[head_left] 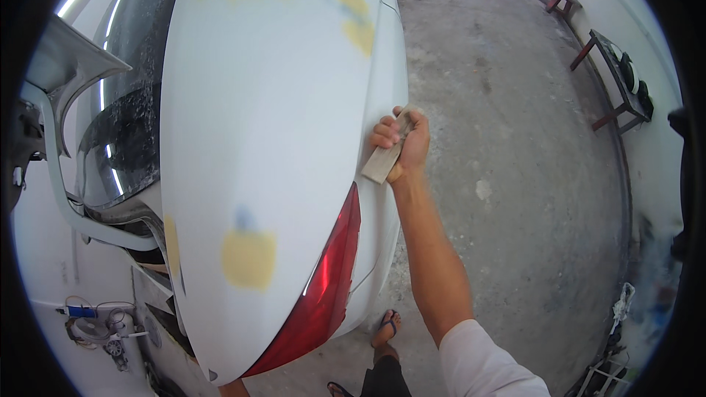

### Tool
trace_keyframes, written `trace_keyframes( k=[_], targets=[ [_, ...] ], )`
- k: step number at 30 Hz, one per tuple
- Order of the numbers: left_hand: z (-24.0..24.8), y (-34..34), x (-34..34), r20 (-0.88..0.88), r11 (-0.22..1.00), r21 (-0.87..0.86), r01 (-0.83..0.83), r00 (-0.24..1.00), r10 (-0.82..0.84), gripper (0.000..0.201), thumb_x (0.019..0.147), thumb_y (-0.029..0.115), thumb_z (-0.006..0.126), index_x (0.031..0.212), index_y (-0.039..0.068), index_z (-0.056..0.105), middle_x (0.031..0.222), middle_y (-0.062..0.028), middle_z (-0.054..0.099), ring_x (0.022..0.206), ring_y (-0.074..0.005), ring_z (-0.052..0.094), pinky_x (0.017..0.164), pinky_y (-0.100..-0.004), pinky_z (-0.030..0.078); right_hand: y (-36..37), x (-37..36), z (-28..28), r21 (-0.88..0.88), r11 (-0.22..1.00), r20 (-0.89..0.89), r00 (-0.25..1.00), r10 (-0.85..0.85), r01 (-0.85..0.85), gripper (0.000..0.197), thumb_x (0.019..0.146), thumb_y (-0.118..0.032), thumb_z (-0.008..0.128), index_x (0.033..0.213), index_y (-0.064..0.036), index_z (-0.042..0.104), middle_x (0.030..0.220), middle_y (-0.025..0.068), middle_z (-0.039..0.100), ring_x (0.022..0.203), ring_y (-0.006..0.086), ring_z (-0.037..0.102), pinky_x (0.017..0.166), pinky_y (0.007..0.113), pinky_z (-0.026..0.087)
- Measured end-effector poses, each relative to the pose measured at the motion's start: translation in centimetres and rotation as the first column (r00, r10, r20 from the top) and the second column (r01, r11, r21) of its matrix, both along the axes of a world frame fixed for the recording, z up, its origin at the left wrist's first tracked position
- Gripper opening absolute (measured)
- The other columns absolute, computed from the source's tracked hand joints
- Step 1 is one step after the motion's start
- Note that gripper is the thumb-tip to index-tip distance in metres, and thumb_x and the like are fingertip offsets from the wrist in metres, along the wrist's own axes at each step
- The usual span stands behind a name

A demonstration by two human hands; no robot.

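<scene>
My right hand (409, 140) is closed around a flat, beige sanding block (384, 162), with one end sticking out toward me. The block lies against the side of a white car body panel (265, 117), just beyond the red tail light (323, 287). Dull yellow patches of filler mark the panel, one of them a squarish filler patch (249, 259) near the light. At the lower edge, a small part of my left hand or wrist (234, 389) shows beside the panel's near end; its fingers are hidden.
Dark car glass (125, 117) and an open, raised part of the car (77, 66) are on the left. Hoses and a blue-handled tool (77, 311) hang at the lower left wall. A bench (618, 77) stands along the right wall, beyond the concrete floor (507, 140).
</scene>
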State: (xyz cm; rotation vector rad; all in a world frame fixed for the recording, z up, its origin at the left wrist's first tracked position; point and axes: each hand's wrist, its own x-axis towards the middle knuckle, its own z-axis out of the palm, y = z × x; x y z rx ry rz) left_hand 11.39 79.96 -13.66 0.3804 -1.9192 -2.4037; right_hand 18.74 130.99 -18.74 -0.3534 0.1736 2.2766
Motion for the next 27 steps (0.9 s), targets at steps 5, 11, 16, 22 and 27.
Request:
trace_keyframes(
  k=[5, 11, 16, 22, 27],
  targets=[
    [0.2, 0.2, 0.4, -0.003, 1.0, 0.001, -0.005, 1.0, 0.005, 0.035, 0.1, 0.019, 0.06, 0.121, -0.008, 0.066, 0.111, -0.0161, 0.074, 0.092, -0.0253, 0.074, 0.075, -0.0387, 0.06, -0.9, 1.2, 0.9, -0.003, 0.998, -0.042, 0.998, 0.056, -0.056, 0.017, 0.1, -0.029, 0.046, 0.104, -0.012, 0.046, 0.073, 0.0014, 0.044, 0.051, 0.0095, 0.041, 0.044, 0.025, 0.038],
    [0.1, 0.5, 0.8, 0.012, 1.0, 0.003, -0.007, 1.0, 0.007, 0.035, 0.1, 0.019, 0.06, 0.121, -0.008, 0.066, 0.111, -0.0161, 0.073, 0.092, -0.0252, 0.074, 0.076, -0.0387, 0.06, 0.2, 1.0, 0.7, 0.059, 0.996, -0.126, 0.99, -0.059, 0.067, 0.016, 0.1, -0.028, 0.049, 0.102, -0.012, 0.047, 0.072, 0.0015, 0.044, 0.051, 0.01, 0.041, 0.044, 0.026, 0.038],
    [0.1, 0.6, 0.8, 0.017, 1.0, 0.009, -0.014, 1.0, 0.014, 0.035, 0.1, 0.02, 0.059, 0.122, -0.008, 0.065, 0.112, -0.016, 0.073, 0.093, -0.025, 0.074, 0.076, -0.0388, 0.06, -1.1, 0.8, 0.3, 0.012, 0.996, -0.045, 0.995, 0.084, -0.083, 0.018, 0.101, -0.03, 0.049, 0.098, -0.013, 0.048, 0.071, 0.0009, 0.044, 0.05, 0.0097, 0.041, 0.044, 0.026, 0.038],
    [0.0, 0.9, 0.9, 0.032, 1.0, 0.011, -0.008, 0.999, 0.007, 0.036, 0.101, 0.02, 0.059, 0.122, -0.008, 0.065, 0.112, -0.016, 0.073, 0.093, -0.0249, 0.074, 0.077, -0.0388, 0.06, -0.2, 1.1, -0.7, 0.097, 0.995, -0.095, 0.995, -0.027, 0.036, 0.018, 0.102, -0.031, 0.047, 0.102, -0.0134, 0.045, 0.073, 0.0013, 0.044, 0.051, 0.0095, 0.04, 0.044, 0.026, 0.038],
    [0.2, 1.2, 0.7, 0.039, 1.0, 0.012, 0.008, 0.999, -0.008, 0.036, 0.101, 0.02, 0.058, 0.122, -0.008, 0.065, 0.113, -0.0159, 0.072, 0.094, -0.0247, 0.073, 0.077, -0.0388, 0.06, -0.2, -0.1, 0.4, -0.035, 0.99, 0.102, 0.985, 0.137, -0.134, 0.032, 0.106, -0.029, 0.046, 0.134, -0.0131, 0.047, 0.077, 0.003, 0.048, 0.058, 0.0109, 0.047, 0.049, 0.028, 0.043]
  ],
)
